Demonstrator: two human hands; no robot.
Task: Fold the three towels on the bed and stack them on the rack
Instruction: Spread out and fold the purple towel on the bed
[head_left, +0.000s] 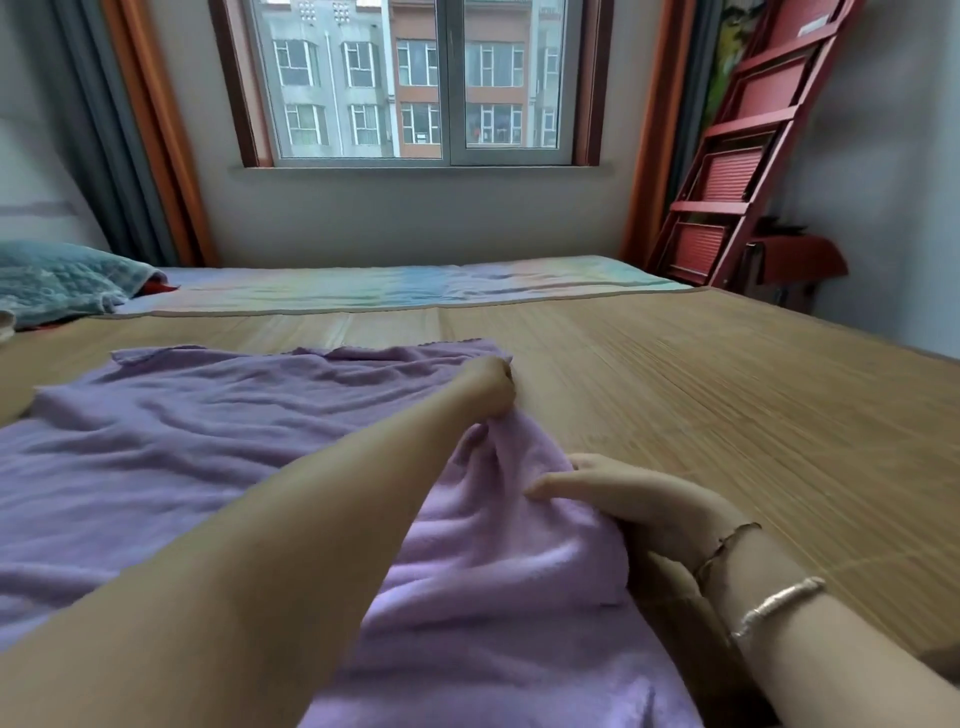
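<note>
Wide bed (701, 395), covered by a bamboo mat, filling the lower scene beneath a window (423, 83). Pastel striped sheet (415, 286) bared along the far edge; teal quilted pillow (47, 283) at the far left. Red folding rack (737, 156) leaning against the right wall, well apart from the work, likely the destination for the stack.

Lilac towel (182, 441) spread over the near left half of the bed, rumpled, far edge roughly straight, right edge gathered into a ridge between the two hands. Only this one towel plainly seen; the other two not identifiable from here.

Left arm reaching across the cloth, probably because the right-hand edge needs lifting for a first fold. Left hand (491, 387) clenched on the towel near its far right corner, fingers (506, 382) curled over a pinch of fabric and drawing it upward, hence the tented fold below the fist. Right hand (618, 493) lying low at the towel's right edge, thumb (545, 488) resting on top of the cloth, remaining digits apparently tucked beneath the edge, though the grip underneath is hidden. Held so, seemingly, to pin and steady the near part while the far corner gets raised.

Thin bracelets (769, 603) on the right wrist.

Judged stage: start of folding, nothing yet on the rack.
</note>
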